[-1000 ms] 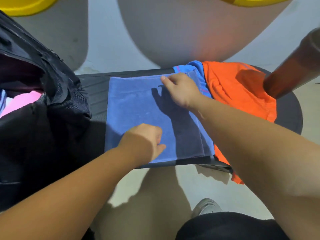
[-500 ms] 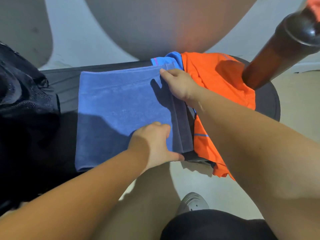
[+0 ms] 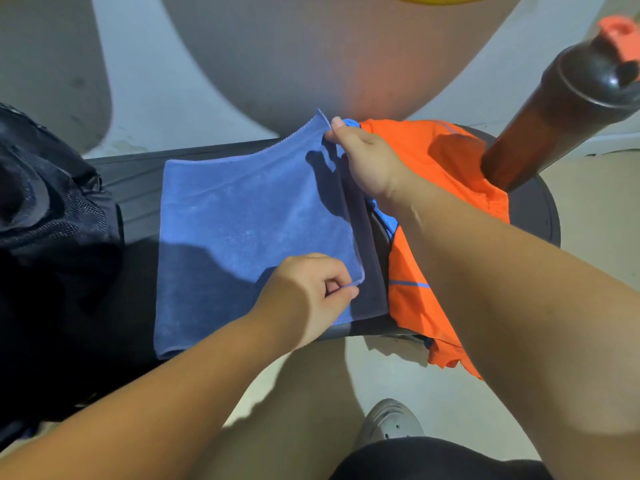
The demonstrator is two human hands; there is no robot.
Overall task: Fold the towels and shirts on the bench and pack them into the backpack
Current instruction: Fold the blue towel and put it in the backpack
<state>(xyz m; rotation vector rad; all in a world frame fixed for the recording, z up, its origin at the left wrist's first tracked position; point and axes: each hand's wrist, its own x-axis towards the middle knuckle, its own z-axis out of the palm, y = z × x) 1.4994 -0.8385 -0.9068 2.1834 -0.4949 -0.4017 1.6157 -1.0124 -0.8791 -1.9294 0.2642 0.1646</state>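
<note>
Since half a second ago, the right edge of the blue towel (image 3: 242, 230) has come up off the bench (image 3: 138, 188). Its far corner, which lay flat before, is now raised, and its near corner is peeled away from the darker layer beneath.

A dark bench runs across the middle of the view. A black backpack (image 3: 52, 220) with mesh panels fills the left side and covers the bench's left end. The folded towel lies on the bench between the backpack and an orange shirt (image 3: 446, 157), with its left edge just beside the backpack. The shirt, trimmed in blue, is heaped on the bench's right end and hangs over the near edge. A brown bottle (image 3: 554, 109) with a black lid and an orange cap rises from that end, touching the shirt.

The right hand (image 3: 367, 161) pinches the towel's far right corner between thumb and fingers and holds it above the bench. The left hand (image 3: 308, 292), fingers curled, pinches the near right corner of the top layer. The rest of the towel spreads to the left of both hands. A grey shoe (image 3: 391, 420) rests on the floor below.
</note>
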